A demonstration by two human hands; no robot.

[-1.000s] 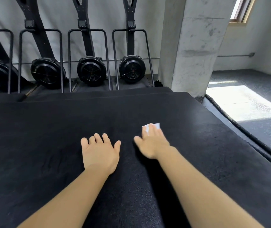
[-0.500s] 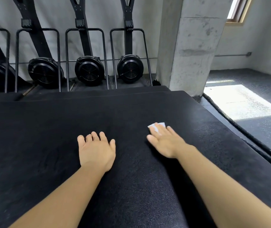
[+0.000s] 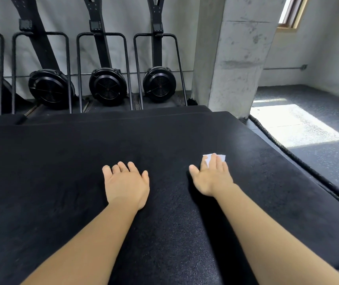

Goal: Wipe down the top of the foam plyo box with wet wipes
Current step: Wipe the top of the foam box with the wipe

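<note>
The black foam plyo box [image 3: 61, 171] fills the lower view, its textured top facing me. My right hand [image 3: 211, 177] lies flat on the top right of centre, its straight fingers pressing a small white wet wipe [image 3: 222, 157] whose edge shows past the fingertips. My left hand [image 3: 126, 184] rests flat on the box top to the left, palm down, fingers relaxed, holding nothing.
Black fan machines [image 3: 108, 85] with upright frames stand along the far wall behind the box. A concrete pillar [image 3: 232, 58] rises at the box's far right corner. A thick black rope [image 3: 300, 163] runs along the floor by the right edge, beside a sunlit patch [image 3: 294, 126].
My right hand has slid the wipe rightward across the box top, away from my left hand. The left hand has stayed in place.
</note>
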